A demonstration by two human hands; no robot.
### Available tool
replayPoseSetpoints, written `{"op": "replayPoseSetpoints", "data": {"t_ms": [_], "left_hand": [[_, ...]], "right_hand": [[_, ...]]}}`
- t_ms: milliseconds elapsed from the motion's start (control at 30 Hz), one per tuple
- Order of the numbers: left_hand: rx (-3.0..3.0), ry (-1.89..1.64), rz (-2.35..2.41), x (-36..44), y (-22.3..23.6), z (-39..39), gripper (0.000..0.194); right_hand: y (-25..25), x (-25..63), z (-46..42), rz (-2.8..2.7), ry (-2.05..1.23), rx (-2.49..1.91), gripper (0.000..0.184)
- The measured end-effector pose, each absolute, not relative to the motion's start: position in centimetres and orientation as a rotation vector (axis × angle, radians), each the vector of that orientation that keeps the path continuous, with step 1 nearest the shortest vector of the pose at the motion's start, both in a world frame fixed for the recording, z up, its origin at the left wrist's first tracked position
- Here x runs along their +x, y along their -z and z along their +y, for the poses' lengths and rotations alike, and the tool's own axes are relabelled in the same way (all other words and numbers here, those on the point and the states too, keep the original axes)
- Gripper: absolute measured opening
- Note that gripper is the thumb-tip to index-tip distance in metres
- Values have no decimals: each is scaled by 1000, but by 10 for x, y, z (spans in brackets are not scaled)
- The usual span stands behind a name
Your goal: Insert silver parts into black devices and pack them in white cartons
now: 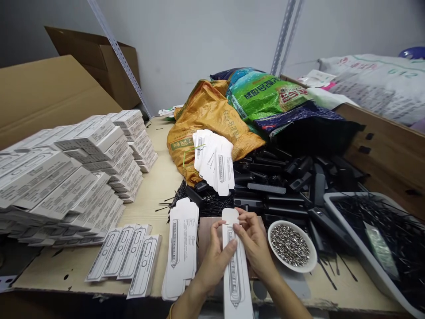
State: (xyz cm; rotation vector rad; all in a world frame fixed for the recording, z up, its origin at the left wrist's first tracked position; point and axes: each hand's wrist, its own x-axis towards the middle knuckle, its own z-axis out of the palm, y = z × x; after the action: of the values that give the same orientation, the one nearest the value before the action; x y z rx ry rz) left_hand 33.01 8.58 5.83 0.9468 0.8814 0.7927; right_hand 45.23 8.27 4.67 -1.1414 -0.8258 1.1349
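Observation:
A long white carton with a printed drawing of a slim device lies lengthwise between my hands, its end flap pointing away from me. My left hand grips its left edge, thumb across the printed face. On the other side my right hand is closed on the far end near the flap. Whether the carton is flat or opened up cannot be made out. Just left of it is a stack of flat white cartons. To the right stands a white bowl full of small shiny metal pieces.
Filled white boxes are piled high at left, with several boxes in front. More flat cartons rest by an orange sack. Black devices heap behind the bowl. A grey tray holds thin black pieces at right.

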Motion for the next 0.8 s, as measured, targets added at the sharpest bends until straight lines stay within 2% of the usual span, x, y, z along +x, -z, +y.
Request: {"op": "replayPoseSetpoints", "data": {"t_ms": [67, 133, 233, 400, 567, 667, 800], "left_hand": [[915, -802, 900, 329, -61, 87, 74], [892, -785, 886, 328, -62, 89, 90], [925, -750, 900, 327, -61, 90, 99], [1073, -698, 1019, 325, -59, 88, 100], [1099, -684, 1056, 323, -62, 97, 108], [1060, -710, 1050, 321, -62, 104, 96], [1430, -893, 863, 321, -60, 107, 93]], "right_hand": [[-51, 453, 82, -775, -1152, -1073, 27], [-55, 454, 83, -794, -1184, -1038, 21], [-57, 456, 88, -740, -1266, -1029, 24], [-49, 454, 92, -658, -1405, -1074, 28], [-47, 452, 75, -787, -1247, -1109, 33], [-46, 463, 81, -770, -1268, -1160, 36], [-46, 477, 104, -558, -1025, -1179, 36]]}}
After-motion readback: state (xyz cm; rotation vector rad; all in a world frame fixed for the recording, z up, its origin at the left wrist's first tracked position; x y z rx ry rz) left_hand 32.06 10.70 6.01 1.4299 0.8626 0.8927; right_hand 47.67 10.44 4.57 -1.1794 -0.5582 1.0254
